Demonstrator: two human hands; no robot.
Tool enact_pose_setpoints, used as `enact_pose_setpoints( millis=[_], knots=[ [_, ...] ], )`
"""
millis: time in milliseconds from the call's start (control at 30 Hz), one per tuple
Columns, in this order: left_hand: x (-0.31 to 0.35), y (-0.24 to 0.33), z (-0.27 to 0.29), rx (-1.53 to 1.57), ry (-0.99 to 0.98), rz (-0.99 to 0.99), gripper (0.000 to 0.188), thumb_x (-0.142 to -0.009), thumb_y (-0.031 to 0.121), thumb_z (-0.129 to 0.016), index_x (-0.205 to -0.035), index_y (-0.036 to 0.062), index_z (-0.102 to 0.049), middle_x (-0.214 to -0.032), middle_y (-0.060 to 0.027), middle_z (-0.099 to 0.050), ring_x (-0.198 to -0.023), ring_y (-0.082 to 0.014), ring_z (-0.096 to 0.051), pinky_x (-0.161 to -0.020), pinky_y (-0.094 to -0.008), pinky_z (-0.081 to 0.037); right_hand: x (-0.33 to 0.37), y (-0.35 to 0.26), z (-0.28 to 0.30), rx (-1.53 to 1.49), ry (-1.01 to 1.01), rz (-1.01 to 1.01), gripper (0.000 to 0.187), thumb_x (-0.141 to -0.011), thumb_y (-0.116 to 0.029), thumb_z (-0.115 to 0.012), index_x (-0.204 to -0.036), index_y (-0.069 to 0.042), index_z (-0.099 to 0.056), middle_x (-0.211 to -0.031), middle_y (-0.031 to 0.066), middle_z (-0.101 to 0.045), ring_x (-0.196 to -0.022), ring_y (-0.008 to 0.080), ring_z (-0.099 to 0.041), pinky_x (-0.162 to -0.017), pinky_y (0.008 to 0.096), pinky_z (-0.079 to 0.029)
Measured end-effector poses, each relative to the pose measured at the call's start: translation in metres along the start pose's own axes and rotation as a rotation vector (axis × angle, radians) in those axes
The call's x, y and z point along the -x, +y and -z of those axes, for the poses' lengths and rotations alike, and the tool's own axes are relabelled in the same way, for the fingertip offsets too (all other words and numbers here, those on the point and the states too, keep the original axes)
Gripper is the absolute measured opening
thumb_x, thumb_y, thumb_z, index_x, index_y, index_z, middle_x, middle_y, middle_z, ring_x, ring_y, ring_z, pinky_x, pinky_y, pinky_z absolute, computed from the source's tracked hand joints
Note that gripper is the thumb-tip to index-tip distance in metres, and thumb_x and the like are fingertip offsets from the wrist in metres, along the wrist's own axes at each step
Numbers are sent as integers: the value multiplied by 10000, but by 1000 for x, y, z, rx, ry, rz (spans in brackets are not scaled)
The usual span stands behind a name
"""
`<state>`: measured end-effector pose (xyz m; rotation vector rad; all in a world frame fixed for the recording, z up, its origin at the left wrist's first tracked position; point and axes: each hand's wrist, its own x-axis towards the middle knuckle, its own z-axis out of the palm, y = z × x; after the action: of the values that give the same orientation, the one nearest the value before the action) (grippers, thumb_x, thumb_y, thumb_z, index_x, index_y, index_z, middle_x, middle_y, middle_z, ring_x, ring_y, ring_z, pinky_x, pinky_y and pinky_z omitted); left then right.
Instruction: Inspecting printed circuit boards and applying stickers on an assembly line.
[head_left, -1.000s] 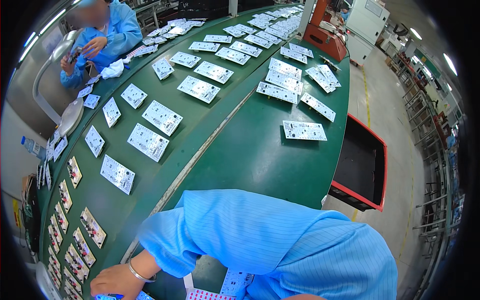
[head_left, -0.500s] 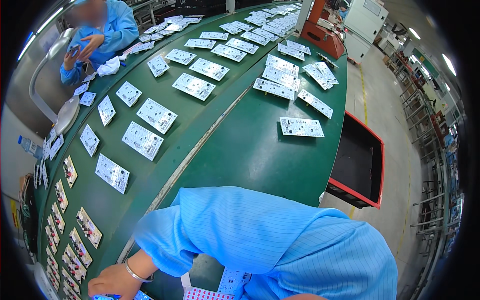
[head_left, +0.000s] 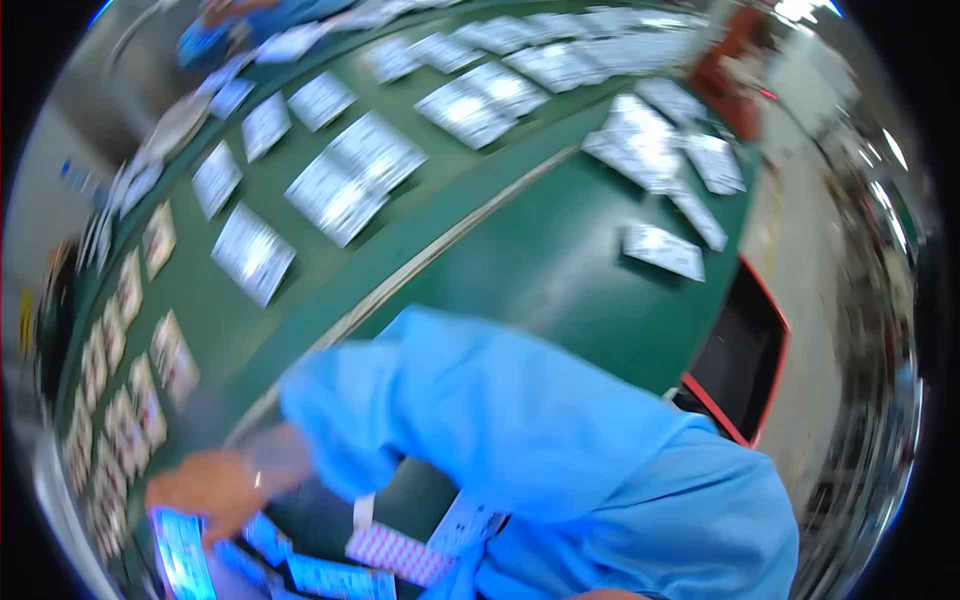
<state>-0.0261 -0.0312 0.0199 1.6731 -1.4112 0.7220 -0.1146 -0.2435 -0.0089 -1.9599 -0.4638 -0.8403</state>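
Note:
The picture is smeared by motion. My left hand [head_left: 205,490] reaches out of a light blue sleeve [head_left: 470,420] at the lower left, with a thin bracelet on the wrist. It rests over several bluish flat cards [head_left: 185,555] at the near edge of the green table [head_left: 540,260]; the blur hides whether its fingers grip one. A pink patterned sheet [head_left: 400,555] lies just right of the cards. My right hand is out of the picture.
Several white flat panels [head_left: 340,185] lie in rows across the green table, one apart [head_left: 662,250] at the right. Smaller cards [head_left: 130,400] line the left edge. A black bin with a red rim [head_left: 745,350] stands at the right. Another person [head_left: 215,35] works at the far left.
My head has swung, so the whole view has shifted and blurred. My left hand stays at the bluish cards, a little higher in the picture than before.

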Motion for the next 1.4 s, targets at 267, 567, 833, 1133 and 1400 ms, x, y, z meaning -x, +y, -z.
enact_pose_setpoints(
  millis=[267, 567, 833, 1133, 1400],
  knots=[
    [2, -28, 14, -63, -147, 116, 822, -629, 301, -720, -1222, 9, -233, -1092, -207, -464, -1014, -295, -466, -875, -393, -362, -7, 4, 0, 76, 9, -44, 677, -712, -295, -618, -1240, -24, -291, -1211, 173, -399, -1049, 333, -453, -860, 345, -389],
    [-3, -11, 13, 128, 14, -18, 954, -594, 132, -745, -1286, 101, -90, -1036, -215, -478, -924, -294, -504, -778, -407, -425, -13, -1, -12, 62, -12, -4, 694, -694, -127, -642, -1269, -67, -259, -1252, 137, -378, -848, 261, -563, -729, 315, -460],
    [-6, -10, 9, 61, 20, -105, 928, -587, 132, -749, -1264, 67, -118, -1009, -220, -494, -887, -283, -521, -751, -389, -436, -10, 4, -8, 113, -19, 28, 662, -736, -171, -614, -1268, -38, -243, -1299, 130, -327, -992, 256, -523, -780, 317, -449],
    [-5, -6, 9, 113, -44, -85, 931, -576, 136, -743, -1279, 89, -134, -1002, -200, -503, -896, -278, -503, -773, -407, -404, -2, 5, -6, 79, -4, -29, 703, -690, -249, -646, -1266, -121, -263, -1153, 146, -467, -783, 281, -581, -651, 342, -477],
    [-4, -4, 8, 117, -35, -67, 932, -579, 158, -737, -1279, 89, -125, -1002, -207, -501, -901, -289, -497, -778, -411, -395, 2, 7, -6, 79, 12, -8, 695, -687, -265, -648, -1257, -114, -280, -1138, 150, -473, -733, 276, -575, -620, 335, -475]
  ],
)
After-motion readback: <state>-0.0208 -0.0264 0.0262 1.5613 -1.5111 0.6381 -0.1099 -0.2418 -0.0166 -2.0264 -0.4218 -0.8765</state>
